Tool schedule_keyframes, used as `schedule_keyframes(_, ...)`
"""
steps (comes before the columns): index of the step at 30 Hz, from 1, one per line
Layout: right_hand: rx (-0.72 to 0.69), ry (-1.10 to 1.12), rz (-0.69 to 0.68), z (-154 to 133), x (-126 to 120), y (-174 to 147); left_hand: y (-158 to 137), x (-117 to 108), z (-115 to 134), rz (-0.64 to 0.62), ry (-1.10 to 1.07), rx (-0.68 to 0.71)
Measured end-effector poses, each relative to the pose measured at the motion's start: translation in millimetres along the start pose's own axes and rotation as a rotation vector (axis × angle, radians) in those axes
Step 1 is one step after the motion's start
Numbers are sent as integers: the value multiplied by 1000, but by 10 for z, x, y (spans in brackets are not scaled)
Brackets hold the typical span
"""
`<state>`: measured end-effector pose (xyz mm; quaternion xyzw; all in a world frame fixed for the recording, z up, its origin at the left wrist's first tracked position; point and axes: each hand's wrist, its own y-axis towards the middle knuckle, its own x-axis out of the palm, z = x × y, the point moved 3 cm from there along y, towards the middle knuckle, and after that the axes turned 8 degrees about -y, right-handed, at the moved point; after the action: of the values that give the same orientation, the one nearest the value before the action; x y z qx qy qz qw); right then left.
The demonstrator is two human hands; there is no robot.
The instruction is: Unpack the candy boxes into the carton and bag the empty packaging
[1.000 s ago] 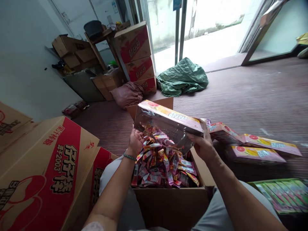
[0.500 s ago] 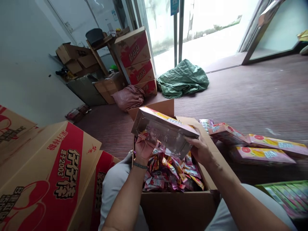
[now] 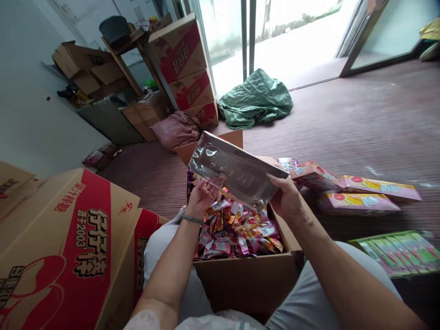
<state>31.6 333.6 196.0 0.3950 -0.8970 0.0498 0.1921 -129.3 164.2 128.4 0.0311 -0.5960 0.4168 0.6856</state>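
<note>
Right now the person sits on the floor with an open brown cardboard box (image 3: 247, 279) between the knees, and both hands hold a long, flat tray with a shiny silver underside (image 3: 237, 172) up over it. The left hand (image 3: 202, 197) is closed on the tray's near left corner, fingers curled under the edge; the right hand (image 3: 287, 199) clamps the lower right end, thumb on the silver face. The tray's long axis runs from upper left to lower right, slanting across the box mouth, with the silver side tilted toward the wearer, so whatever it carries faces away and cannot be seen. Each hand has one end; neither is nearer the middle.

Directly beneath the tray, the box is heaped with small bright sweet wrappers in pink, red and yellow (image 3: 237, 233), loose and jumbled. To the right on the dark ribbed floor lie several pink flat packs printed with fruit slices (image 3: 357, 201), just beside the box, and nearer the knee a green pack of sticks (image 3: 398, 254). On the left stands a big red-and-tan printed carton (image 3: 68, 247), touching the left leg.
</note>
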Motion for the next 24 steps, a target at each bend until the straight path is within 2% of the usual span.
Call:
schedule_keyframes(2,57,33,-5,-14,4,13,-6,18,4,-20,107,-28)
schedule_keyframes(3,79,49,0,-21,-4,23,-5,14,19,-9,205,10)
schedule_keyframes(6,99,120,60,-65,-69,63,32,-17,78,86,507,235)
schedule_keyframes(9,21,200,150,-155,-167,112,141,-7,52,131,625,404)
schedule_keyframes(11,-47,229,191,-220,-223,146,239,39,-25,54,842,525)
schedule_keyframes(13,-88,239,220,-265,-267,177,322,49,-173,-83,1243,582)
schedule_keyframes(14,-100,241,234,-281,-287,191,345,6,-268,-147,1469,563)
schedule_keyframes(16,-121,236,260,-310,-331,210,321,-193,-448,-214,1814,480)
schedule_keyframes(18,-152,218,283,-350,-387,217,184,-487,-584,-234,2010,457)
schedule_keyframes(21,-198,170,295,-441,-484,198,-133,-976,-723,-218,2156,484)
schedule_keyframes(24,-236,150,288,-551,-564,158,-342,-1367,-835,-187,2168,368)
